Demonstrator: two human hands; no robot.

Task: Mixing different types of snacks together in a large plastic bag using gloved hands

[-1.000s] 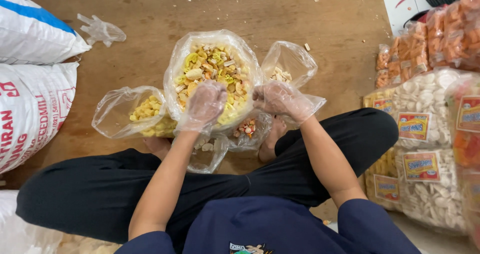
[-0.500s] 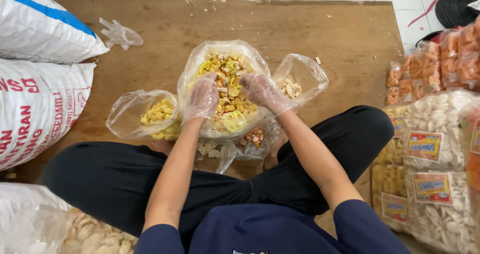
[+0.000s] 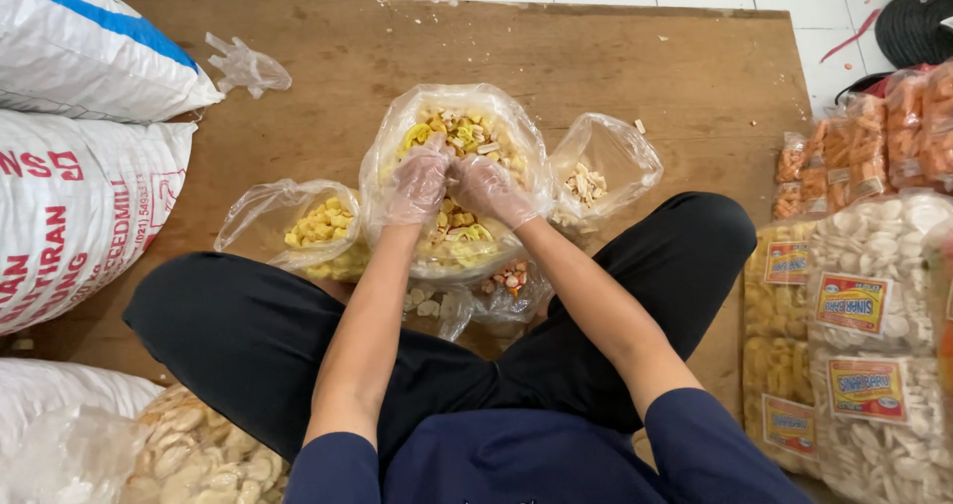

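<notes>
A large clear plastic bag of mixed yellow and pale snacks (image 3: 467, 236) stands open on the wooden board in front of my crossed legs. My left hand (image 3: 417, 181) and my right hand (image 3: 493, 190), both in thin clear plastic gloves, are inside the bag's mouth, side by side and touching, pressed into the snacks. Whether the fingers hold pieces is hidden by the crumpled gloves. A smaller bag of yellow pieces (image 3: 320, 228) lies just left of the large bag. Another small bag with pale pieces (image 3: 599, 176) lies just right of it.
Two small bags of snacks (image 3: 501, 284) lie between my knees. Big white sacks (image 3: 79, 196) line the left. Sealed packs of crackers (image 3: 864, 295) are stacked at the right. A spare crumpled glove (image 3: 245, 65) lies on the wooden board (image 3: 615, 67).
Both hands have moved together to the middle of the large bag and now touch; a second ago they were apart at the bag's rim.
</notes>
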